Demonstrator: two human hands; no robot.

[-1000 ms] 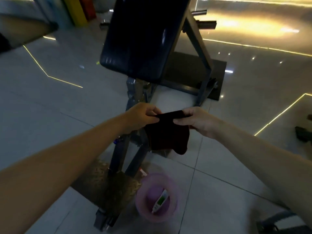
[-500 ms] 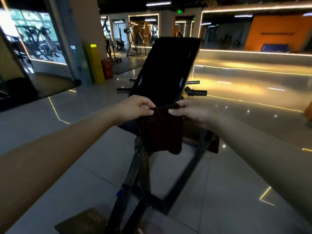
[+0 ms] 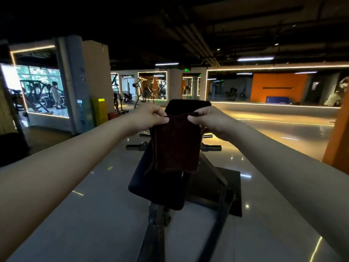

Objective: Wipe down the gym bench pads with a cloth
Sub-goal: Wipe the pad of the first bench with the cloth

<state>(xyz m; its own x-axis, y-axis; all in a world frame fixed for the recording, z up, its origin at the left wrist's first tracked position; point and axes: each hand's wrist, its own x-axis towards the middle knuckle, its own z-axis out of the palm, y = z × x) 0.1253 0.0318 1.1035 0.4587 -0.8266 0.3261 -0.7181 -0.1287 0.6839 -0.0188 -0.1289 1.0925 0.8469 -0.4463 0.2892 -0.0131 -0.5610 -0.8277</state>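
Spreading across the lower half of the view, the glossy grey floor [image 3: 90,214] carried small reflections of the ceiling lights. Far off at 2 o'clock stood an orange wall [image 3: 277,87], and at 10 o'clock a yellow box [image 3: 99,110] stood beside a pillar. The inclined bench pad [image 3: 151,188], dark and padded, rose from 6 o'clock toward 12 through the middle of the view on a metal frame [image 3: 156,233], with a dark mat [image 3: 234,186] lying under the far end. In front of the pad hung the cloth [image 3: 176,146], dark maroon, showing two layers at its loose lower edge; whether it touched the pad could not be told. The left grip [image 3: 149,118] pinched the cloth's top edge at its 10 o'clock corner between thumb and curled fingers. The right grip [image 3: 211,120] pinched the 2 o'clock corner the same way, with the edge drawn taut between them. Both forearms were bare.
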